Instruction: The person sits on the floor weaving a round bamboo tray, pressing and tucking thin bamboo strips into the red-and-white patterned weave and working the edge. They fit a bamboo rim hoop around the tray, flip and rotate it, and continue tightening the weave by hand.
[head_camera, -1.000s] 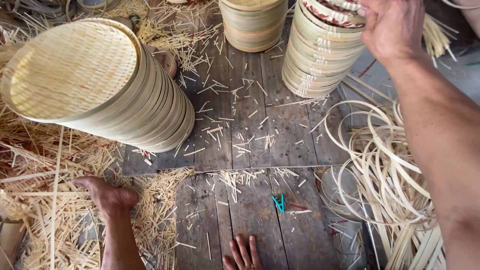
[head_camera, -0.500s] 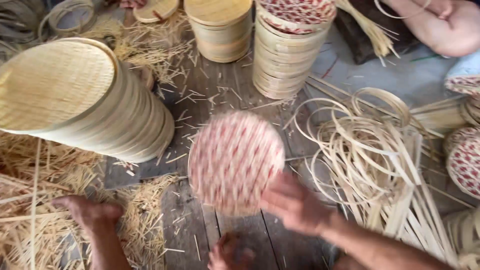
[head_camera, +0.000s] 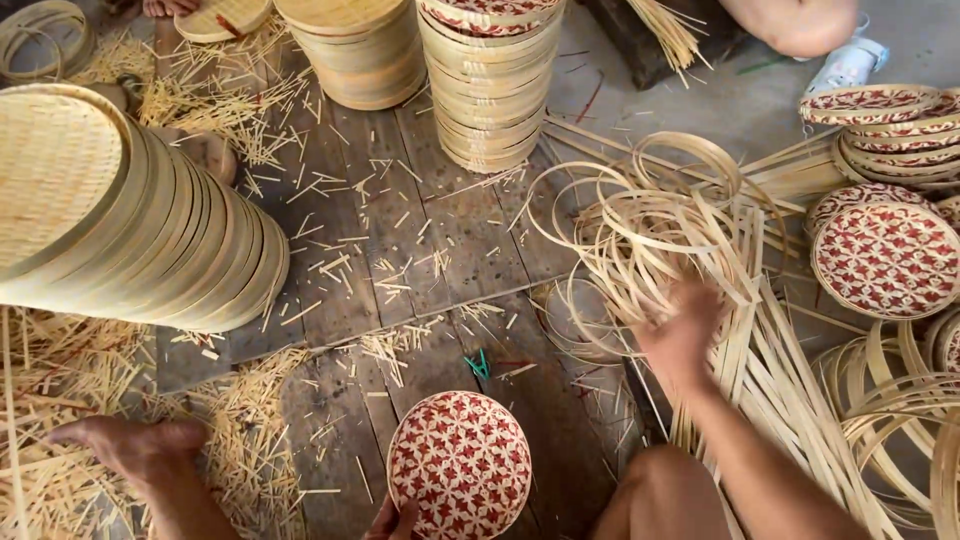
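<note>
The loose bamboo hoops (head_camera: 650, 215), pale thin strips bent into rings, lay in a tangled heap at centre right of the frame, on long straight bamboo strips (head_camera: 790, 400) that ran toward the lower right. The right hand (head_camera: 680, 335) was in the near edge of that heap, fingers splayed among the rings. It was blurred, so I cannot tell whether it had closed on a hoop or only touched them.

At bottom centre a round woven disc (head_camera: 460, 465) with a red star pattern lay on the plank floor (head_camera: 440, 230), its lower rim touched by fingers or toes; which, I cannot tell. The left hand (head_camera: 125, 445), as I read it, lay flat and spread on the straw offcuts (head_camera: 250, 440) at lower left, holding nothing.

A small green tool (head_camera: 478, 365) lay just above the disc. A long stack of plain woven trays (head_camera: 130, 230) lay on its side at the left, upright stacks (head_camera: 490, 90) stood at top centre, and more red-patterned discs (head_camera: 888, 258) lay at the right edge.

By my judgement the step in hand was picking one hoop out of the heap. That calls for closing on a single ring and lifting it clear without dragging its neighbours.
</note>
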